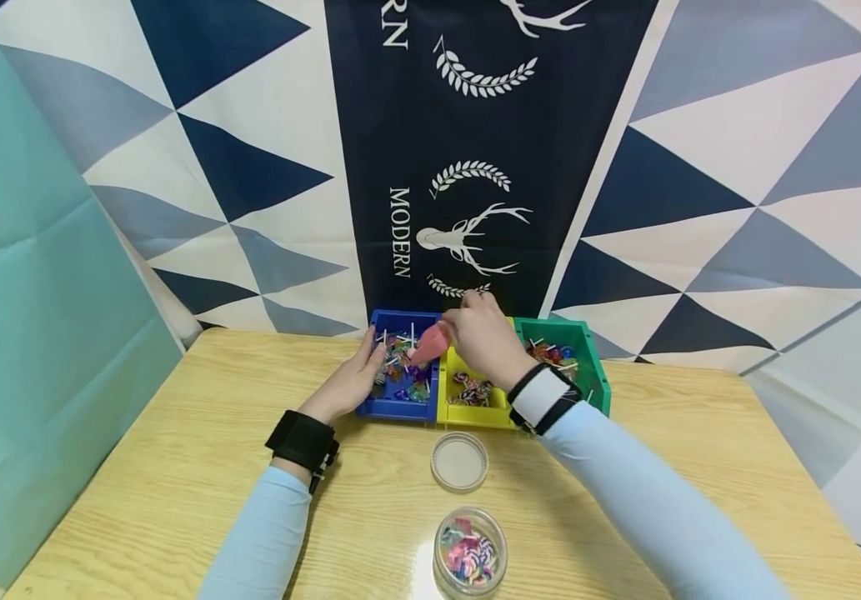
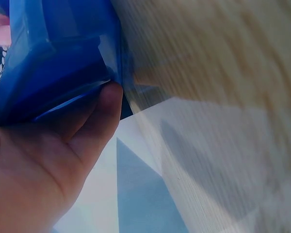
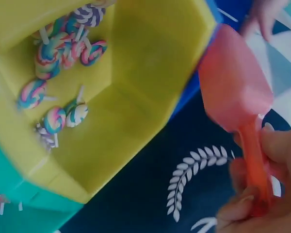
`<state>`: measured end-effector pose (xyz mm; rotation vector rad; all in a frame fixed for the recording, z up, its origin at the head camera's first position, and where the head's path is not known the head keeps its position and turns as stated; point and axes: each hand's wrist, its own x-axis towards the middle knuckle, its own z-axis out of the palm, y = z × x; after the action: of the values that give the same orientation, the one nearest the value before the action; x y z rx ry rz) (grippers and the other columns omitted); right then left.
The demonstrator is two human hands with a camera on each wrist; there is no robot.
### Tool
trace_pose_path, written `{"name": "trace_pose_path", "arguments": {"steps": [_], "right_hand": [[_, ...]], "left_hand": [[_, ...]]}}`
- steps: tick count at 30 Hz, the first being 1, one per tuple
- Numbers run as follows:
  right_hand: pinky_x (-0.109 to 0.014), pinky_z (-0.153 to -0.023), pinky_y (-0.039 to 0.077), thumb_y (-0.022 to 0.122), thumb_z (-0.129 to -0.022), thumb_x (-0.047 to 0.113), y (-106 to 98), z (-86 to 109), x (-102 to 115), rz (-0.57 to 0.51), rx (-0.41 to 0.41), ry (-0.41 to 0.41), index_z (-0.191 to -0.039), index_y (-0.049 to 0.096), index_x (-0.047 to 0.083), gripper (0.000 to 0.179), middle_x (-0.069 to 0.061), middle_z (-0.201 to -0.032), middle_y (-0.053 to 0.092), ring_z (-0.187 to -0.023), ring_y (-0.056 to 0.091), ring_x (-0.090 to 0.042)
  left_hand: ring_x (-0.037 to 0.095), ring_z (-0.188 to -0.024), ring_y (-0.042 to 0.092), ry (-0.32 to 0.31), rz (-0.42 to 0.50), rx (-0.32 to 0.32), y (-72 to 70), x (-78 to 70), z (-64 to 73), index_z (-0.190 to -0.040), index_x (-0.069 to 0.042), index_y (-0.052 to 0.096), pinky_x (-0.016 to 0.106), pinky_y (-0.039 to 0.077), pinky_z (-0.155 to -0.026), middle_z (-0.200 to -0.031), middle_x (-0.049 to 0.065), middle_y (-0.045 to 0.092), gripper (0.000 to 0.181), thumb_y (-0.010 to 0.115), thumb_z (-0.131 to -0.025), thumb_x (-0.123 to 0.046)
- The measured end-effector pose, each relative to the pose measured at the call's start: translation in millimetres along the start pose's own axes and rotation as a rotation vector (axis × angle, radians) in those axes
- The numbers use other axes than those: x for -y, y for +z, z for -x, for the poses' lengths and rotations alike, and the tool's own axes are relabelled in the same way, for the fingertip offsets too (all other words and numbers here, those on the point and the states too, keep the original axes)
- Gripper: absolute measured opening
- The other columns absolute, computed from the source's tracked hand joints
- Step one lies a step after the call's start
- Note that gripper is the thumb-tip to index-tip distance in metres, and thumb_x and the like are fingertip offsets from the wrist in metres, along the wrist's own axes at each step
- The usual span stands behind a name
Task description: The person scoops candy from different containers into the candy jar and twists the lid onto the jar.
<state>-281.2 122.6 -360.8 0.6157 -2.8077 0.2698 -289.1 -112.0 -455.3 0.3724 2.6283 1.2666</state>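
Note:
My right hand point(image 1: 486, 337) grips the handle of a pink scoop point(image 1: 432, 343), its bowl tilted over the blue bin point(image 1: 400, 409). Lollipops and shiny candy pieces point(image 1: 400, 371) lie in that bin. At the bin's left wall, my left hand point(image 1: 347, 382) holds the side, one finger point(image 2: 109, 99) against the outer face in the left wrist view. Beside it stands the yellow bin point(image 3: 140, 97), with small swirl lollipops point(image 3: 53, 53) inside. In the right wrist view, fingers wrap the scoop's translucent red handle point(image 3: 252, 165).
A green bin point(image 1: 597, 367) with candies adjoins the yellow one on the right. Nearer me, a round lid point(image 1: 460, 461) lies on the wooden table point(image 1: 197, 467), and below it stands a clear jar point(image 1: 471, 552) of swirl candies. Patterned cloth point(image 1: 468, 167) hangs behind the bins.

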Motion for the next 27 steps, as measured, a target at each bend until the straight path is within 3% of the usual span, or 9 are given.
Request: {"name": "trace_pose_path", "arguments": {"steps": [4,9,13,16,21,27], "right_hand": [[-0.034,-0.090,0.050,0.071,-0.092,0.004,12,-13.7,8,0.066,-0.079,-0.107,-0.109,0.074,0.004,0.017,-0.012,-0.101,0.054,-0.095,0.052,-0.028],[-0.041,-0.100,0.049,0.069,-0.094,0.007,27,-26.1,13,0.204,-0.096,-0.206,-0.107,0.077,0.005,0.015,-0.016,-0.113,0.063,-0.108,0.059,-0.033],[-0.038,-0.095,0.052,0.068,-0.095,0.008,36,-32.0,14,0.279,-0.051,-0.225,-0.103,0.079,0.008,0.013,-0.011,-0.104,0.067,-0.097,0.060,-0.029],[-0.035,-0.089,0.054,0.066,-0.097,0.008,41,-34.5,16,0.260,-0.005,-0.230,-0.100,0.080,0.010,0.015,-0.008,-0.097,0.067,-0.087,0.057,-0.026],[-0.035,-0.086,0.054,0.061,-0.099,0.006,41,-35.4,21,0.125,0.100,-0.189,-0.100,0.080,0.008,0.019,-0.008,-0.094,0.067,-0.083,0.058,-0.024],[-0.031,-0.080,0.053,0.063,-0.096,0.010,35,-37.8,26,-0.032,0.268,0.010,-0.103,0.077,0.007,0.016,-0.007,-0.096,0.066,-0.084,0.060,-0.020]], "left_hand": [[0.037,-0.146,0.024,0.000,0.006,0.003,-1.4,-2.0,0.5,-0.161,-0.021,-0.005,0.054,0.020,-0.117,-0.165,0.011,0.013,0.085,0.015,-0.097,-0.073],[0.035,-0.147,0.022,-0.006,0.012,0.012,-1.9,-1.9,0.4,-0.161,-0.022,-0.005,0.053,0.020,-0.117,-0.165,0.010,0.012,0.083,0.015,-0.098,-0.072],[0.034,-0.147,0.022,0.001,0.009,0.012,-1.7,-0.8,0.9,-0.161,-0.022,-0.005,0.052,0.020,-0.118,-0.165,0.010,0.013,0.086,0.014,-0.096,-0.075],[0.034,-0.147,0.023,0.001,0.000,0.008,-1.1,-1.2,1.4,-0.161,-0.021,-0.005,0.052,0.021,-0.117,-0.165,0.011,0.013,0.085,0.014,-0.096,-0.074],[0.035,-0.147,0.022,-0.003,-0.002,0.011,0.0,-3.3,2.4,-0.161,-0.020,-0.004,0.052,0.020,-0.117,-0.165,0.012,0.014,0.075,0.018,-0.104,-0.063],[0.037,-0.145,0.026,0.009,-0.018,0.000,-1.0,-4.6,3.4,-0.161,-0.018,-0.004,0.053,0.022,-0.117,-0.164,0.014,0.016,0.081,0.016,-0.101,-0.067]]}}
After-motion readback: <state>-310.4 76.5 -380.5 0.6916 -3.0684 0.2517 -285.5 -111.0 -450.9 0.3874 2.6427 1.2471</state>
